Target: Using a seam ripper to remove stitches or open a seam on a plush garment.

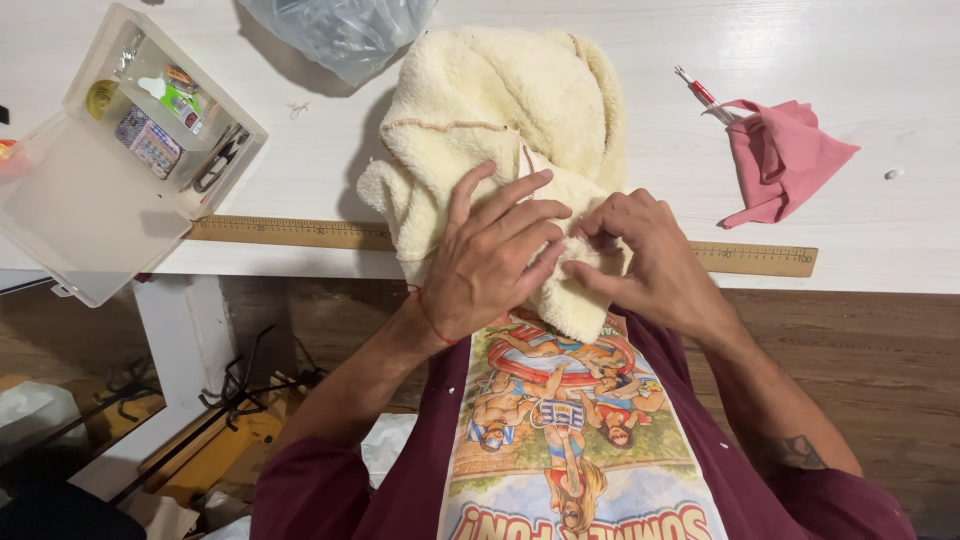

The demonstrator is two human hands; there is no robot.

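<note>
Fleece fabric (500, 110), cream, draped over tabletop's (300, 180) front edge, covering the wooden ruler (290, 232). Left hand (490, 260) spread flat, pressing it; right hand (650, 265) pinching its lower fold. Work looks mid-way: no stitching visible. Open plastic sewing box (120, 150) at left edge, pink cloth (785, 155) at right untouched.

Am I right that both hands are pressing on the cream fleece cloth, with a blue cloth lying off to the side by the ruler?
Not quite: in the head view the cloth to the side is pink, not blue. The rest holds: the left hand and right hand are both on the cream fleece cloth, which lies over the wooden ruler.
</note>
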